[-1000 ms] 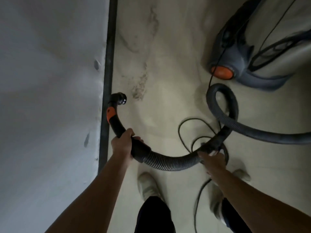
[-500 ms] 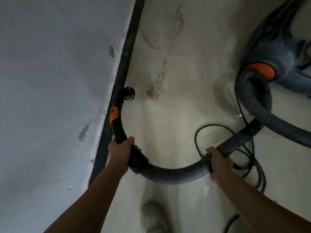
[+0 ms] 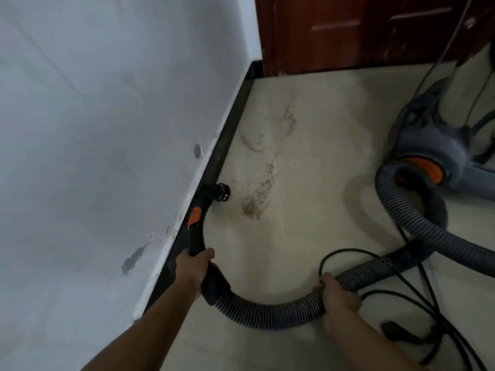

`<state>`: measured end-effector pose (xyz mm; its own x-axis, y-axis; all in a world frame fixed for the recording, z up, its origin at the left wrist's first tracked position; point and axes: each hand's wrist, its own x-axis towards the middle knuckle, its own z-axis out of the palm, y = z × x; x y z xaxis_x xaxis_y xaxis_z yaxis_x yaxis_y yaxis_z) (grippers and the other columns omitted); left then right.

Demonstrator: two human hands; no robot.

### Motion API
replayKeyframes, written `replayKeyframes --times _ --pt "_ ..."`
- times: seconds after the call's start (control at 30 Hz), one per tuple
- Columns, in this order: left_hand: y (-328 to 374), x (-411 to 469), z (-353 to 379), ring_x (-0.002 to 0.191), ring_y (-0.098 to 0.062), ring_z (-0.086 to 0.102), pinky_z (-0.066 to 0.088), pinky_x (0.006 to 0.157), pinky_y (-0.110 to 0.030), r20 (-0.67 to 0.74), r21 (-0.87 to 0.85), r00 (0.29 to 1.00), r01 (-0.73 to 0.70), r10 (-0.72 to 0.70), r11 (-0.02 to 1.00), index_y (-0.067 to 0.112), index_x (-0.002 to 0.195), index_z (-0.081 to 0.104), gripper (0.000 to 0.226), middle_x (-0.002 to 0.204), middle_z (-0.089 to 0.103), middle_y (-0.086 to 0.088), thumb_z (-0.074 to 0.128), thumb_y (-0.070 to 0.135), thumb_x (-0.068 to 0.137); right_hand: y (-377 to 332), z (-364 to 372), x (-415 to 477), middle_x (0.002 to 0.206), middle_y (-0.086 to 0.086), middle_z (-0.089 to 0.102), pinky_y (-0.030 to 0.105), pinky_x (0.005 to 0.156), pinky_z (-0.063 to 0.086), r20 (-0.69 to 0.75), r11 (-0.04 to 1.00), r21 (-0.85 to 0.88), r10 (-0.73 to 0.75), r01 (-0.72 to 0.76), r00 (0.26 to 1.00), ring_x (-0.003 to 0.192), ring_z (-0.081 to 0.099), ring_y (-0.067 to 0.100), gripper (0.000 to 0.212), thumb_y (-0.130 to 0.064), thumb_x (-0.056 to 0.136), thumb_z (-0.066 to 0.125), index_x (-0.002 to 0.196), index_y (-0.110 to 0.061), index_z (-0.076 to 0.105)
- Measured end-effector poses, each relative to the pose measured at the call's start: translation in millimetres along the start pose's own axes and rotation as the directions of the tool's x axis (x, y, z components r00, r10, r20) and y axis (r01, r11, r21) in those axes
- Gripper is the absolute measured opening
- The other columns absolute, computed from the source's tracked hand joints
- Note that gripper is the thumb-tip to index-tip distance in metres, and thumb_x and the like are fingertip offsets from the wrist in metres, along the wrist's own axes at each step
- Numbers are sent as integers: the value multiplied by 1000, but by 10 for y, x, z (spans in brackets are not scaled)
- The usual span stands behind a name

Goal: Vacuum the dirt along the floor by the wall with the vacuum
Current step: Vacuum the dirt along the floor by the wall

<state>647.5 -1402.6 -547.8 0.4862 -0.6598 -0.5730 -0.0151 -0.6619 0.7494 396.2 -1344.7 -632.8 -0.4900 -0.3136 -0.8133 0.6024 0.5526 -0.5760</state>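
Note:
My left hand point(image 3: 193, 266) grips the black curved vacuum handle point(image 3: 197, 231), which has an orange slider. Its open nozzle end point(image 3: 222, 192) sits low beside the dark baseboard point(image 3: 227, 135), a short way left of a streak of brownish dirt point(image 3: 258, 195) on the pale floor. My right hand point(image 3: 338, 293) holds the grey ribbed hose point(image 3: 270, 313), which curves from the handle under both hands and loops back to the grey vacuum body point(image 3: 434, 140) with its orange collar at the right.
The white wall point(image 3: 93, 129) fills the left side, chipped in places. A red-brown door point(image 3: 361, 30) closes off the far end. Black power cord point(image 3: 417, 295) lies looped on the floor at the right, with a plug near my right forearm.
The camera has tilted up, bringing the door into view. My hands and the nozzle keep their grip and place beside the baseboard; my shoes have dropped out of view.

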Motion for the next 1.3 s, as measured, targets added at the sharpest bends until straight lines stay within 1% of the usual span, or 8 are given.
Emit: replayKeyframes --times 0.17,0.27,0.37,0.57,0.73,0.93,1.1,1.3 --pt "85 -226 -58 86 -46 66 57 77 -57 -29 70 1000 8 -6 998 1 110 55 33 97 65 -29 69 10 82 -65 -102 -78 111 23 65 55 83 56 48 997 -80 21 -17 999 93 66 41 56 -18 78 75 125 4 52" --pt "-254 -536 -208 83 -44 66 58 75 -54 -62 78 997 60 -55 995 3 110 54 32 94 65 -27 69 11 82 68 -224 -88 91 21 69 51 75 59 33 995 -101 21 -18 999 80 68 38 42 -17 79 74 111 5 59" --pt "-518 -642 -294 80 -43 66 57 76 -57 -76 56 996 50 -45 997 3 105 54 27 90 66 -27 68 8 82 202 -205 -123 79 18 70 37 60 56 33 991 -128 -20 24 999 69 67 33 32 -20 79 73 98 3 62" --pt "-444 -646 -178 89 -45 66 56 81 -58 -1 89 1000 24 -24 996 5 101 53 24 97 65 -29 67 7 82 70 -250 -54 83 21 70 38 63 56 31 992 -128 -2 6 1000 69 66 33 39 -17 75 73 105 7 63" --pt "-498 -791 66 89 -42 66 57 79 -56 133 203 991 -24 -3 979 7 110 51 33 100 65 -27 68 11 82 42 -332 23 76 16 66 36 58 53 13 989 -141 -30 31 999 67 63 32 33 -15 71 73 95 5 63" --pt "-394 -512 47 91 -48 65 55 82 -59 27 117 1000 -2 -1 993 -3 112 52 34 102 64 -32 66 7 83 15 -365 92 79 17 70 38 62 57 -20 992 -124 -32 29 999 70 67 32 32 -16 75 73 98 3 64" --pt "-444 -613 157 86 -41 67 58 77 -55 114 194 993 -56 35 979 4 110 52 33 98 64 -26 67 10 82 26 -364 94 77 16 71 30 55 52 -38 987 -141 -77 71 996 62 66 27 30 -17 76 73 95 4 66" --pt "-394 -514 242 85 -35 67 60 73 -46 143 230 986 -120 89 966 9 105 52 29 97 64 -20 69 11 82 -6 -391 70 76 17 70 34 61 54 -44 984 -154 -96 88 994 64 65 28 25 -16 76 72 90 4 66"
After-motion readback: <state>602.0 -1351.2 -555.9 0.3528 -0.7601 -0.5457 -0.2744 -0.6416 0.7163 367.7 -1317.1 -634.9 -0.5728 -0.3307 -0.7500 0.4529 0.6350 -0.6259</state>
